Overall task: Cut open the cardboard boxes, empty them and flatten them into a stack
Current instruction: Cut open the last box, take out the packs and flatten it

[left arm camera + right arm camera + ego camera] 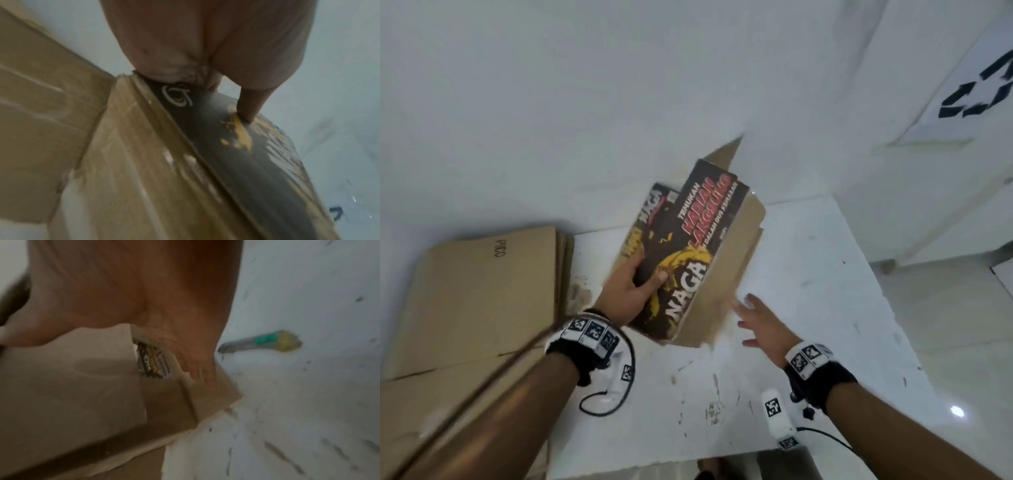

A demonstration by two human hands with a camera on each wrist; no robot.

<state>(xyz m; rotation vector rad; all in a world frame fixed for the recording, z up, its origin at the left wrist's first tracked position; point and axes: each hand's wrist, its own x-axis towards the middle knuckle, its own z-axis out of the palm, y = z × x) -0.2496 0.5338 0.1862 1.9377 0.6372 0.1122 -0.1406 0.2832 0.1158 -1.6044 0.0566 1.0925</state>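
1. One pile of flattened boxes [472, 294] lies at the table's [808, 308] left; flattening looks partly done.
2. Printed box [688, 253], collapsed and apparently empty, is tilted beside the pile, not yet stacked.
3. Left hand [628, 291] grips its edge; right hand [763, 323] is spread, holding nothing.
4. Cutter [263, 343] lies on the table.

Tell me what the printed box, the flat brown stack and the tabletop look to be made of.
Printed box: cardboard with a black, slightly glossy printed face; the left hand grips it, and raw brown board shows at its flaps.
Flat brown stack: plain matte cardboard, with layered sheet edges visible.
Tabletop: hard, white, scuffed and dark-flecked; possibly painted or laminated, but the look leaves it open.
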